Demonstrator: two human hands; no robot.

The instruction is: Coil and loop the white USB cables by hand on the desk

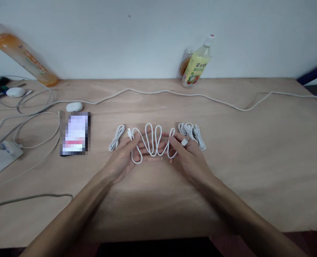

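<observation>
A white USB cable (153,148) hangs in loose zigzag loops between my two hands, above the wooden table. My left hand (126,153) pinches its left end under the thumb, with a small connector sticking up beside it. My right hand (186,151) holds the other end, the thumb pressing on a loop and the USB plug (184,142) lying over the fingers. Fingers of both hands spread beneath the loops. One folded white cable (117,137) lies just left of my left hand. Behind my right hand lie several more bundled white cables (197,134).
A phone (75,134) and a white earbud case (74,106) lie to the left, near tangled cables and a white power strip (3,159). A long white cable (150,92) crosses the table (254,160). An orange bottle (26,60) and a yellow-labelled bottle (197,66) stand by the wall.
</observation>
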